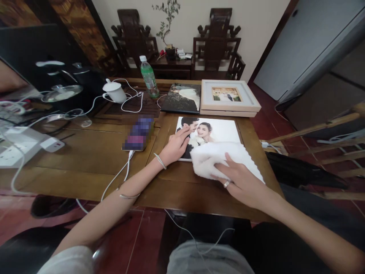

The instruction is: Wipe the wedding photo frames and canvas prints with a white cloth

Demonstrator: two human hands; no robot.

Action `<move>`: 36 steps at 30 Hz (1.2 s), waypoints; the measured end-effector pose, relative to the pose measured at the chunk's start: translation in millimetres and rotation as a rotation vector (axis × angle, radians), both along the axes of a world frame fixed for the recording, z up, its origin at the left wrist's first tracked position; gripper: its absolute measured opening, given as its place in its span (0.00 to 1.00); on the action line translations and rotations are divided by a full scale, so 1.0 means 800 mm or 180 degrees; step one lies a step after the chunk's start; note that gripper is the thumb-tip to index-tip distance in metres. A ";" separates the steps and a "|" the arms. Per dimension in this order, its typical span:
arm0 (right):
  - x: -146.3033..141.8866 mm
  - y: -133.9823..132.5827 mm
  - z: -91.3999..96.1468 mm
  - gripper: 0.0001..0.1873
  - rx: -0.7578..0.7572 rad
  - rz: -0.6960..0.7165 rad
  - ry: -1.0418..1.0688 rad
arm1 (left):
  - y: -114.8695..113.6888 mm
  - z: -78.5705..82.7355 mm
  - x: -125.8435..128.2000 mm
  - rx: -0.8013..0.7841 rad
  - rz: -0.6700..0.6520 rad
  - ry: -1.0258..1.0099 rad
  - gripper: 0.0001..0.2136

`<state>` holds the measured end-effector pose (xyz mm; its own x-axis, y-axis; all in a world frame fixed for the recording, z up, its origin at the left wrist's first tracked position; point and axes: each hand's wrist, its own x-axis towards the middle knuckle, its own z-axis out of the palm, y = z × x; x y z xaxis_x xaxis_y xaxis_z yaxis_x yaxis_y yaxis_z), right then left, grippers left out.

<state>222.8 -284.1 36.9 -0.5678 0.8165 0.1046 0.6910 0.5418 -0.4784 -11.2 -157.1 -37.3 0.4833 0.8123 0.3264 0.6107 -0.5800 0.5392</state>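
A photo panel [225,129] with a printed picture of a couple lies flat near the right end of the wooden table. Across its left part rests my left hand [177,145], fingers stretched out on the surface. My right hand [239,179] grips a white fluffy cloth [211,156], which covers the panel's lower right part. Some fingertips of that hand are hidden in the cloth's folds. Behind the panel lie a dark photo panel [182,98] and a framed picture [248,95] stacked on another pale frame.
Left of the panel, a phone [138,134] is plugged into a white cable. Farther back stand a green-labelled bottle [149,78] and a white lidded cup [114,91]. A power strip [23,146], a clear plastic cup [80,117] and several cables occupy the table's left side.
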 end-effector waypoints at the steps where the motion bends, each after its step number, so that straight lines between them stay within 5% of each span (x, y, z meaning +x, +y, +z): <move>1: 0.000 0.006 0.002 0.15 -0.0006 0.0000 0.0002 | 0.000 0.000 0.000 0.0004 -0.0002 -0.0012 0.20; 11: -0.008 0.193 0.012 0.15 0.0111 -0.0743 0.0253 | 0.003 -0.002 -0.003 0.0005 -0.0073 0.0000 0.20; 15: -0.017 0.232 0.013 0.14 0.0156 -0.0901 0.0177 | 0.002 0.000 -0.004 0.0006 -0.0048 -0.0011 0.20; 19: -0.022 0.198 0.010 0.14 0.0215 -0.0751 0.0291 | 0.001 0.000 -0.002 0.0060 -0.0052 -0.0095 0.21; 24: -0.022 0.091 0.001 0.10 0.0261 -0.0315 -0.0023 | 0.002 0.000 0.000 0.0045 -0.0018 -0.0048 0.22; 29: -0.016 0.011 -0.004 0.18 0.0281 0.0044 -0.0240 | 0.002 -0.002 0.001 0.0019 0.0036 0.0060 0.22; 32: -0.010 0.014 -0.005 0.19 0.0293 0.0049 -0.0233 | 0.002 -0.002 0.001 0.0019 0.0021 0.0077 0.22; 36: -0.005 0.071 -0.004 0.13 0.0342 -0.0194 -0.0138 | 0.003 -0.003 0.001 0.0018 -0.0002 0.0043 0.22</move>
<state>218.5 -227.0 33.3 -0.5233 0.8351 0.1697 0.7430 0.5446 -0.3889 -10.5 -154.8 -39.9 0.4882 0.8102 0.3244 0.6177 -0.5833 0.5275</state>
